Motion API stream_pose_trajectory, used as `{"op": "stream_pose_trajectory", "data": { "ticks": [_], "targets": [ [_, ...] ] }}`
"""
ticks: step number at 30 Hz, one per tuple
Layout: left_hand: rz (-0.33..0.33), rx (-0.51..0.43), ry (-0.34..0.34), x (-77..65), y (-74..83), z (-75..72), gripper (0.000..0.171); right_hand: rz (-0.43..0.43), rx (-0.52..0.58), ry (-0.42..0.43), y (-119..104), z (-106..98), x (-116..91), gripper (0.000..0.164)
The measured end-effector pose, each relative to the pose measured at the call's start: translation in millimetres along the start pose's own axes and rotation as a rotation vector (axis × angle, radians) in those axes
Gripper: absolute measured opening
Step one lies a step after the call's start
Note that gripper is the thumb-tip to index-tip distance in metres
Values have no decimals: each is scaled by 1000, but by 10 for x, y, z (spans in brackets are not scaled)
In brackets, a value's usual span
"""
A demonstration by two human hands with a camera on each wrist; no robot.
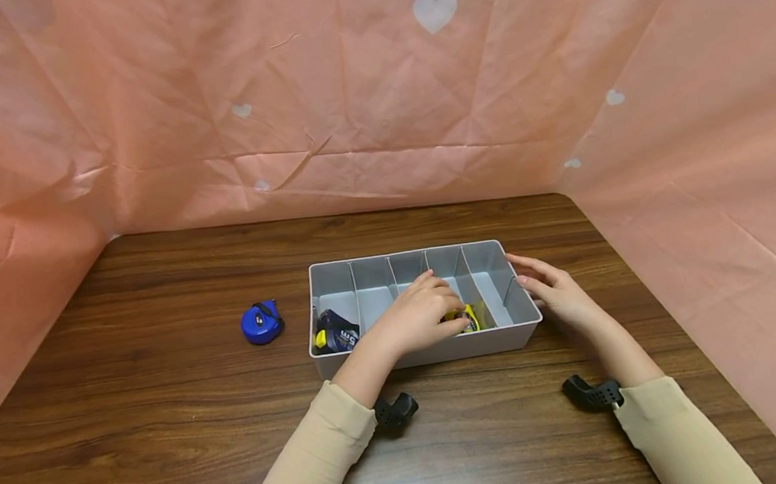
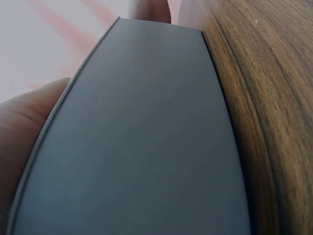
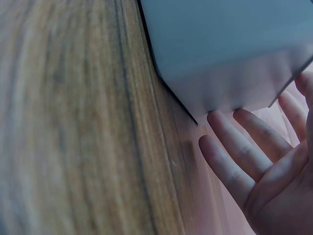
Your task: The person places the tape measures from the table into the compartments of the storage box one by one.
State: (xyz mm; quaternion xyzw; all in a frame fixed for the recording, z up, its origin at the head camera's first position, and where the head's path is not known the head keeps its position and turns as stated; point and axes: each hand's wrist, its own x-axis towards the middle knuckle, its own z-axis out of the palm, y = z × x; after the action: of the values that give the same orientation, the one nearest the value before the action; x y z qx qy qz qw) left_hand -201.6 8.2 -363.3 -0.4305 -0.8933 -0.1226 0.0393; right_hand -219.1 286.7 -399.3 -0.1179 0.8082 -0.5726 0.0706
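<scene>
My left hand (image 1: 423,313) reaches over the near wall of a grey divided tray (image 1: 360,360). Its fingers bend down toward a yellow and black thing (image 1: 471,318) in a compartment right of the middle; I cannot tell whether they grip it. In the left wrist view, the thumb (image 2: 24,127) lies along the rim beside the tray's long grey wall (image 2: 137,127). My right hand (image 1: 557,292) is at the tray's right end, thumb by the rim. In the right wrist view, its fingers (image 3: 239,147) are extended, some tips at the end wall (image 3: 234,88).
A dark blue and yellow tape measure (image 1: 340,338) lies in the tray's leftmost compartment. On the brown wooden table (image 1: 166,419), left of the tray, lies a blue tape measure (image 1: 261,324). Pink cloth (image 1: 347,106) hangs behind the table and along both sides.
</scene>
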Motion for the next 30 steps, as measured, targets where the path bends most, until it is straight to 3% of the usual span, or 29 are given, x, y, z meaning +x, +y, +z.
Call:
{"op": "stream_pose_trajectory", "data": {
  "ticks": [11,21,30],
  "targets": [
    [-31,6,-31,-42,-16,-47,40,-1,6,0,-2,5,3,53],
    [13,8,2,-123,-61,-85,39,-4,11,-1,11,6,3,52],
    [-3,15,2,-225,-118,-163,46,6,8,-2,-13,5,-2,53]
  ]
}}
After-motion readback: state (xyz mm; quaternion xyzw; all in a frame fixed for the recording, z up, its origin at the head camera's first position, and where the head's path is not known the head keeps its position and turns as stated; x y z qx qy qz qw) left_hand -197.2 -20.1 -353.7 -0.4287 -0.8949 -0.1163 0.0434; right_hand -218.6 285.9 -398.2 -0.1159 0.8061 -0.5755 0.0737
